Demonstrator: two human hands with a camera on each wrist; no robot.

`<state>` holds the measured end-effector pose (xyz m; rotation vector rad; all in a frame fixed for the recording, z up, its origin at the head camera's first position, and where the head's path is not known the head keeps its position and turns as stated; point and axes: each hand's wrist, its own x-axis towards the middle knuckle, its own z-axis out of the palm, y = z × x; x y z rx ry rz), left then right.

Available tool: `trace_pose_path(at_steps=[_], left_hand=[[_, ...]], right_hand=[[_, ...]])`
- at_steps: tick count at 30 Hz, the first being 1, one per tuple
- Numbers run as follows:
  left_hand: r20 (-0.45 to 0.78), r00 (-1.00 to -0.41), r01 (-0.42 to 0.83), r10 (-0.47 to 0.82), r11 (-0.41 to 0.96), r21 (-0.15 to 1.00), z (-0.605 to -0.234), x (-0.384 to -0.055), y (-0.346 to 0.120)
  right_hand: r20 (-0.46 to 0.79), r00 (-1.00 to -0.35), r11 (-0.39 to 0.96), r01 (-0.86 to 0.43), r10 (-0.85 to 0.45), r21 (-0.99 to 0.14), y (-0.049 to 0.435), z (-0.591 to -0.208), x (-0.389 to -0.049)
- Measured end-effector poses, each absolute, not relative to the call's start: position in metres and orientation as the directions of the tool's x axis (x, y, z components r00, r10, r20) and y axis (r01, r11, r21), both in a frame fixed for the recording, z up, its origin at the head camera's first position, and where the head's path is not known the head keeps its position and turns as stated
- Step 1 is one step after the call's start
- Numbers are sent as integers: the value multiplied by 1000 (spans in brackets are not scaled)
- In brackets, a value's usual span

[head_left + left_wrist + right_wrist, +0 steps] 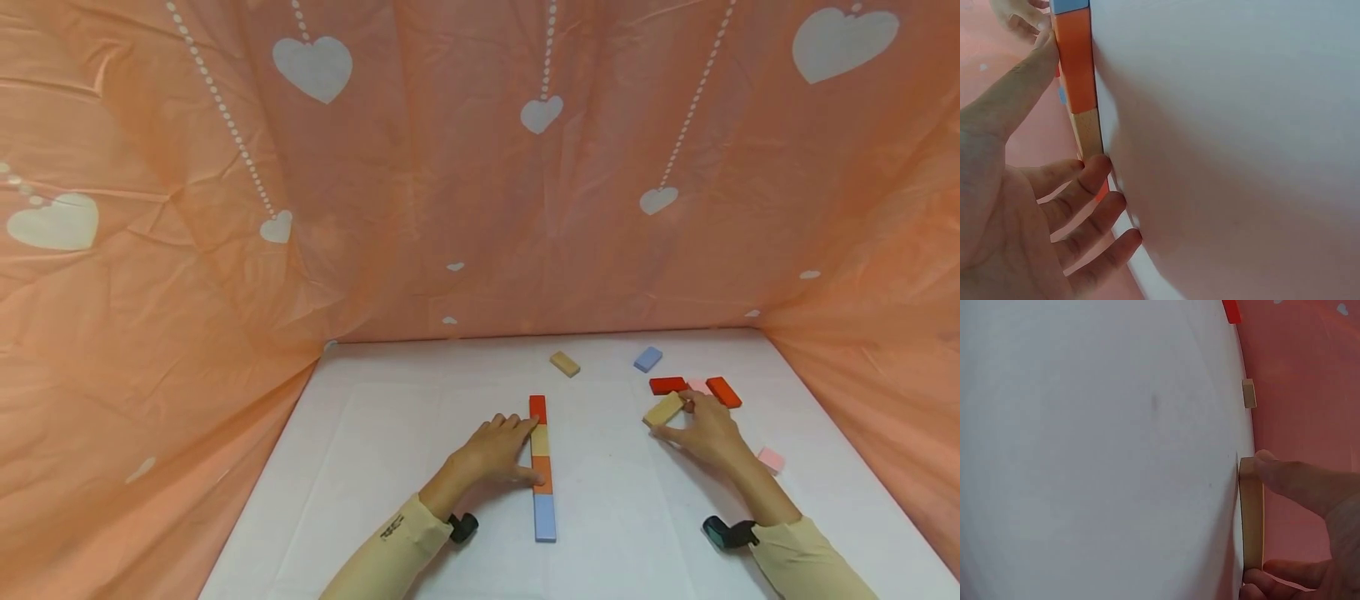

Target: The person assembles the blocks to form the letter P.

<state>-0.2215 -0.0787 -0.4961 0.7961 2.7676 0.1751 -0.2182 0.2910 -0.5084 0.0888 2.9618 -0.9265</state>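
Note:
A straight row of blocks stands end to end on the table: a red block (537, 406) at the far end, a plain wooden block (540, 441), an orange block (542, 476) and a blue block (545, 518) nearest. My left hand (497, 450) lies along the row's left side with fingers spread. Its thumb touches the orange block and its index fingertip rests near the join of the red and wooden ones. Over at the right, my right hand (708, 431) pinches another plain wooden block (663, 409) by its ends, between thumb and fingers, at the tabletop.
Beyond the right hand lie two red blocks (723, 392) with a pink block (699, 386) between them. Another pink block (771, 460) sits beside the right wrist. Farther back are a loose wooden block (565, 363) and a blue block (648, 359). An orange curtain (465, 208) surrounds the white table (360, 417).

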Motion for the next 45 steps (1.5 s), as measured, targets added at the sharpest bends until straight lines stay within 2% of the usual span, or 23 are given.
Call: trace_pose_path(at_steps=[11,21,27,33,45], left_hand=[[-216,-819,501,532,846,183,-494,-220,-78],[-215,-820,502,530,847,174,-493,-220,-78],[-216,-826,490,521,852,182,-493,-219,-77],[-215,-824,499,524,851,164,-493,-220,-77],[-210,-814,518,542,840,161,-494,-222,-78]], right_hand=[[-83,-996,827,60,16,-560,292,-510,-226],[-39,-999,828,-4,-31,-561,281,-508,-225],[40,-994,797,-107,-104,-594,267,-506,-232],[62,-978,748,-193,-199,-635,247,-504,-246],[164,-923,677,-368,-348,-637,208,-506,-277]])
